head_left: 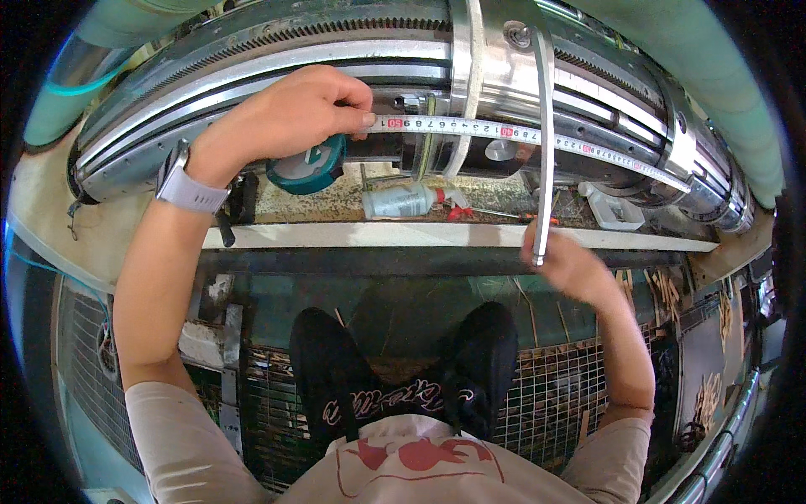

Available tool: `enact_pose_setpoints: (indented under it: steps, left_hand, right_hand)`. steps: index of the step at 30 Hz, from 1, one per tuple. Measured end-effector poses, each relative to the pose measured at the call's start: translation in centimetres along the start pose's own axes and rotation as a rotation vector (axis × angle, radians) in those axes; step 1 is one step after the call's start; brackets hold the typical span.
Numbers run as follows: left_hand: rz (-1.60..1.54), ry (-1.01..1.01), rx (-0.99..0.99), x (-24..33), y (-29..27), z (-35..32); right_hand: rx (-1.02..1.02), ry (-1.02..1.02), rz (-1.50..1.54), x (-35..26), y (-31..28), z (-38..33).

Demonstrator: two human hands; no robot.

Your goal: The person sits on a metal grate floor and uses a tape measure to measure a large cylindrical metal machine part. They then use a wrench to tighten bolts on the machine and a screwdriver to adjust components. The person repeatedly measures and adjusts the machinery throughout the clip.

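Note:
My left hand [290,113] is closed on a tape measure [307,170], pinching its blade near the teal case. The white blade [466,127] runs out to the right along a long metal cylinder [353,71] with slots and a toothed rack. My right hand [575,265] grips the lower end of a long silver hex key [546,160], which crosses in front of the blade. Its bent upper end meets a round recess [518,35] in a shiny collar [497,71] on the cylinder; whether it is seated inside I cannot tell.
Below the cylinder, a spray bottle [399,202] with a red nozzle lies on a dirty tray, beside a thin red-handled tool [495,213] and a clear plastic container [615,208]. A pale ledge [378,235] runs in front. Pale green rollers [714,76] flank the cylinder.

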State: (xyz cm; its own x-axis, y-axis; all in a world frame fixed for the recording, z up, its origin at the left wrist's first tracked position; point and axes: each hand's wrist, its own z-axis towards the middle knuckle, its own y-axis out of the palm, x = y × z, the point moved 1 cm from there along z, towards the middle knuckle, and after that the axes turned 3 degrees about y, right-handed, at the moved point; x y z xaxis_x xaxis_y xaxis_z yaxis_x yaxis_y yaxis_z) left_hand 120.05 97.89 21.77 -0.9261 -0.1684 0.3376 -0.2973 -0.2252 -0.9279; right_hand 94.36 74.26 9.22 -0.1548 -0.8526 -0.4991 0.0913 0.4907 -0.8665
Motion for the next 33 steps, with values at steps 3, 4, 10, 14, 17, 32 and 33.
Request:
enact_pose_setpoints:
  steps: [3,4,10,14,17,32,33]
  left_hand:
    - [0.124,0.157,0.166,-0.1,2.2,-0.7]
    - [0.158,0.206,0.207,-0.1,3.5,-1.0]
    - [0.008,0.019,0.012,-0.3,15.4,-2.8]
    - [0.029,-0.022,0.015,-2.3,21.3,-2.1]
    - [0.019,0.156,0.182,-2.9,23.2,-1.2]
    - [0.003,0.322,0.353,-2.2,19.3,0.8]
    - [0.011,0.347,0.383,-2.1,19.1,0.8]
  right_hand:
    - [-0.265,0.057,-0.02,0.1,3.1,-1.2]
    - [-0.312,0.031,-0.027,0.8,3.8,-1.4]
    - [-0.23,-0.062,0.265,0.3,2.5,-0.9]
    - [0.095,-0.111,0.482,-0.1,1.9,-0.4]
    - [0.318,-0.129,0.493,0.3,1.5,-0.1]
    - [0.487,-0.315,0.941,-3.8,0.6,-1.6]
    - [0.509,-0.331,0.971,-3.8,0.5,-1.6]
